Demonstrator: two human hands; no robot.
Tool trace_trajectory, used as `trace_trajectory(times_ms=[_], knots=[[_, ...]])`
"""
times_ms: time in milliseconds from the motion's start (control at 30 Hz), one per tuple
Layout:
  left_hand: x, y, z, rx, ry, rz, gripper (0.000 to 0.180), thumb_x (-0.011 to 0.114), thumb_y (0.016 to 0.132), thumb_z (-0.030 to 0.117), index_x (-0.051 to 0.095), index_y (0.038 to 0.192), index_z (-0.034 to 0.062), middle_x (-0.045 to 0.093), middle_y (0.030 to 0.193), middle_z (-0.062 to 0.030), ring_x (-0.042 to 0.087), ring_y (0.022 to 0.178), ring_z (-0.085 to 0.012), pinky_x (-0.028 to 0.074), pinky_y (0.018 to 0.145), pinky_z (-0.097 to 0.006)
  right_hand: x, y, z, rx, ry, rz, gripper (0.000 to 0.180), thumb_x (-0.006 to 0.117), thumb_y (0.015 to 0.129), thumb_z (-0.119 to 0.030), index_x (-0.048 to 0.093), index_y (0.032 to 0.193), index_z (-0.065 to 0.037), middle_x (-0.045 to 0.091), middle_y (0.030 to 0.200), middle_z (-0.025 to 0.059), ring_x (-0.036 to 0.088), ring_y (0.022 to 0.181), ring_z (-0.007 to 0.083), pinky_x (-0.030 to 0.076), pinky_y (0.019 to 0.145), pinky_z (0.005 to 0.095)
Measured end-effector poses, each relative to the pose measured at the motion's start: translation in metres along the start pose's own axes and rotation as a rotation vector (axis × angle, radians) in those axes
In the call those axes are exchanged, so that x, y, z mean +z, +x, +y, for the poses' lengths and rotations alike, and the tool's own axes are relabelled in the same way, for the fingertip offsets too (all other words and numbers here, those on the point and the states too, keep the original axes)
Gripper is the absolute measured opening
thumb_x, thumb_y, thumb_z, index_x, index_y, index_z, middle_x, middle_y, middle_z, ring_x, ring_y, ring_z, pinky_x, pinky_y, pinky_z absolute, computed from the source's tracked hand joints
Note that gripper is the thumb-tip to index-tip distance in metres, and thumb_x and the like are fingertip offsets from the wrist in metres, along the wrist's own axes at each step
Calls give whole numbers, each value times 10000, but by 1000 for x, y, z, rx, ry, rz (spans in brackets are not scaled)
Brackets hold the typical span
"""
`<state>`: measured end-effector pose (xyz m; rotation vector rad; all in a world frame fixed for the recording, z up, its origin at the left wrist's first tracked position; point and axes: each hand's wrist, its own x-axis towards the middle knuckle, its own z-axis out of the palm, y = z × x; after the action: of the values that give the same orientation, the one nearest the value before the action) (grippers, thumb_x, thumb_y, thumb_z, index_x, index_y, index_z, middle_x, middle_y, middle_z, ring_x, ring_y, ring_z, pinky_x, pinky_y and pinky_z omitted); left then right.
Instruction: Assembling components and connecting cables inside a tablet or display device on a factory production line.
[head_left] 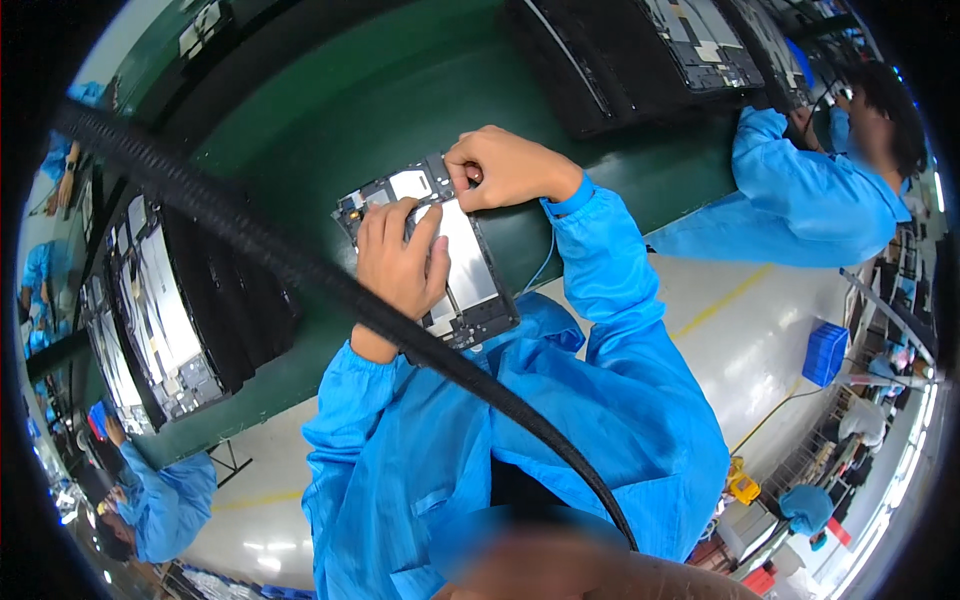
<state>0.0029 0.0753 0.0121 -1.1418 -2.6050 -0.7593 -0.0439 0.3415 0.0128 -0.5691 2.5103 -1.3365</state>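
An opened tablet (pixel 463 262) lies tilted on the green bench in front of me, its silver battery plates and dark circuit boards bare. My left hand (pixel 402 262) rests across its left half, fingers stretched out and a little apart over the board and battery. At the tablet's upper right corner, my right hand (pixel 512 168) is closed, thumb and index finger curled together. What sits between those fingertips is hidden. A blue wrist strap (pixel 574 196) with a thin cord circles my right wrist.
Black foam trays (pixel 225 290) with opened tablets stand on the left of the green bench (pixel 330 115); more trays (pixel 600 75) stand at the far right. A black strap (pixel 290 262) crosses the view. Co-workers in blue sit to the right (pixel 815 195) and lower left (pixel 165 500).
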Motion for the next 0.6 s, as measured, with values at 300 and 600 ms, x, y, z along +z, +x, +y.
trace_trajectory(times_ms=[300,600], knots=[[-2,2,2,-51,-17,-35,379,766,989,198,792,1356,108,673,1393,-168,602,1306,-418,457,1146,-548,0,-3,-2,-19,20,8,198,831,727,-160,757,795,11,647,727,153,630,661,319,446,608,448],[1,3,0,-16,11,-47,392,815,966,203,782,1337,84,663,1383,-167,589,1303,-431,448,1176,-608,1,-2,1,-43,-32,27,276,876,741,-237,754,789,5,695,690,167,687,645,350,508,615,460]])
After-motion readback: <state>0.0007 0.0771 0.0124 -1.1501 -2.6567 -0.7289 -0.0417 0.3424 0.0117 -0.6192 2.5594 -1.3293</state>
